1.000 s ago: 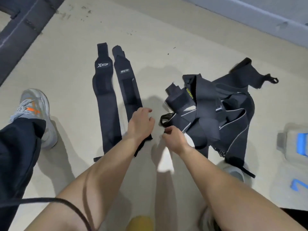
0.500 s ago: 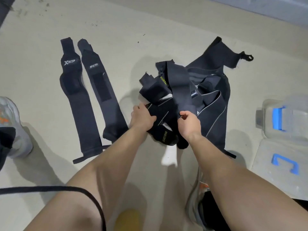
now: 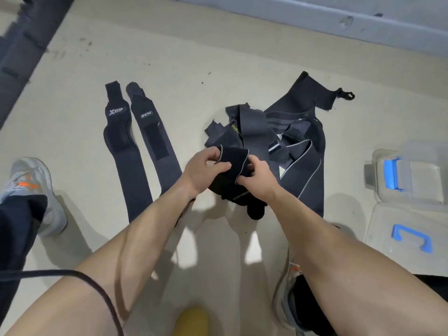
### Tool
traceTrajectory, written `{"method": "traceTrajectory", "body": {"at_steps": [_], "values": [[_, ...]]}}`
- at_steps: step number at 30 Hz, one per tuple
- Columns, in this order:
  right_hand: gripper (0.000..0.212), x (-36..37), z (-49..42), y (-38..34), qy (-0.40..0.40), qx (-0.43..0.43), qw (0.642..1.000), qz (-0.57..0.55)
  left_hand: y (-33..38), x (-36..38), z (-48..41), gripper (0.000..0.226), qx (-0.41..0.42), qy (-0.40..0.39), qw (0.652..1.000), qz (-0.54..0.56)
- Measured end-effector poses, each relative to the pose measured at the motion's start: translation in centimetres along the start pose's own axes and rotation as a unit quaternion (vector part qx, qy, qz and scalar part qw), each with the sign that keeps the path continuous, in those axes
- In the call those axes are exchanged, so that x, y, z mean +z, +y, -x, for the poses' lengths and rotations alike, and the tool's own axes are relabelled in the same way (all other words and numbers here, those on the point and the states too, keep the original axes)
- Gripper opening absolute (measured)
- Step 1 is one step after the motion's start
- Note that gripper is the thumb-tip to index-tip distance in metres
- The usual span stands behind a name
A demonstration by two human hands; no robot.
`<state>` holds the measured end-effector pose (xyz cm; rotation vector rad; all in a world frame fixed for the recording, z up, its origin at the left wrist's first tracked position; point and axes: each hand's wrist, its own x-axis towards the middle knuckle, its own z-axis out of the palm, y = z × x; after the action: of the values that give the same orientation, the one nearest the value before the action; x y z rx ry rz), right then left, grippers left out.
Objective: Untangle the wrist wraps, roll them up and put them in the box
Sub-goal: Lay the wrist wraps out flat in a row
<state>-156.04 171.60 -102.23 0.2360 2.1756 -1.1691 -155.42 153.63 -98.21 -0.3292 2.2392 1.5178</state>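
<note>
Both hands, left (image 3: 204, 169) and right (image 3: 257, 175), pinch a grey-edged wrap (image 3: 234, 163) at the pile's (image 3: 298, 151) seven o'clock edge; soft, light and clingy, probably best drawn out by its free end.

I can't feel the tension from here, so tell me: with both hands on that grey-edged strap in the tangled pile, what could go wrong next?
1. The left hand and right hand grip the grey-edged strap while it is still woven into the tangled pile; pulling may tighten it.
2. Dragging the pile leftward could disturb the two flat wraps.
3. The clear box sits close on the right; a swinging strap could snag it.
</note>
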Motion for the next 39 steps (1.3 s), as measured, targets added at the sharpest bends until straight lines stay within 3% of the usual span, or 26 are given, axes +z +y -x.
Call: {"method": "traceTrajectory", "body": {"at_steps": [3, 4, 6, 10, 15, 23, 25, 27, 29, 32, 34, 36, 37, 39], "values": [[0.015, -1.2, 1.6, -2.5, -0.02, -0.031, 0.999, -0.019, 2.5, -2.4, 1.8, 0.034, -0.009, 0.001, 0.995, 0.103], [0.01, -1.7, 2.3, -3.5, -0.037, -0.048, 0.998, -0.029, 3.4, -3.1, 2.6, 0.032, -0.019, 0.0, 0.99, 0.139], [0.021, -2.7, 4.0, -5.7, -0.06, -0.067, 0.995, -0.052, 4.4, -4.1, 3.9, 0.015, -0.029, -0.002, 0.98, 0.198], [0.021, -4.1, 8.0, -9.4, -0.114, -0.059, 0.985, -0.116, 6.2, -5.0, 6.4, 0.018, -0.02, 0.05, 0.962, 0.268], [0.01, -4.8, 11.2, -8.8, -0.088, -0.103, 0.991, 0.012, 7.4, -5.0, 8.2, 0.048, 0.035, 0.152, 0.962, 0.224], [0.024, -3.3, 14.2, -8.2, -0.066, -0.094, 0.99, 0.083, 8.0, -3.1, 9.3, 0.027, 0.042, 0.31, 0.948, 0.052], [0.026, -3.3, 13.9, -7.8, -0.081, -0.07, 0.975, 0.193, 7.8, -3.3, 9.3, 0.023, 0.032, 0.343, 0.936, 0.068], [0.023, -3.4, 13.6, -6.2, -0.101, -0.019, 0.935, 0.339, 7.9, -5.0, 8.8, 0.021, 0.022, 0.397, 0.908, 0.13], [0.021, -3.9, 13.7, -3.9, -0.083, 0.027, 0.931, 0.354, 8.5, -7.3, 8.2, 0.022, 0.027, 0.386, 0.913, 0.128], [0.033, -4.3, 13.6, -2.2, -0.043, 0.027, 0.966, 0.254, 8.8, -8.6, 7.8, 0.029, 0.055, 0.311, 0.944, 0.095], [0.041, -3.9, 13.5, -2.5, -0.074, 0.036, 0.976, 0.202, 9.2, -7.8, 8.1, 0.032, 0.052, 0.272, 0.955, 0.104], [0.027, -3.4, 13.8, -3.5, -0.095, 0.026, 0.972, 0.214, 9.4, -6.8, 8.5, 0.036, 0.042, 0.247, 0.96, 0.125], [0.016, -3.2, 13.8, -4.0, -0.077, 0.009, 0.975, 0.208, 9.6, -6.4, 8.7, 0.032, 0.035, 0.232, 0.963, 0.137], [0.033, -3.4, 14.3, -5.6, -0.01, -0.031, 0.995, 0.094, 9.7, -5.5, 9.0, 0.016, 0.038, 0.181, 0.966, 0.181]]}}
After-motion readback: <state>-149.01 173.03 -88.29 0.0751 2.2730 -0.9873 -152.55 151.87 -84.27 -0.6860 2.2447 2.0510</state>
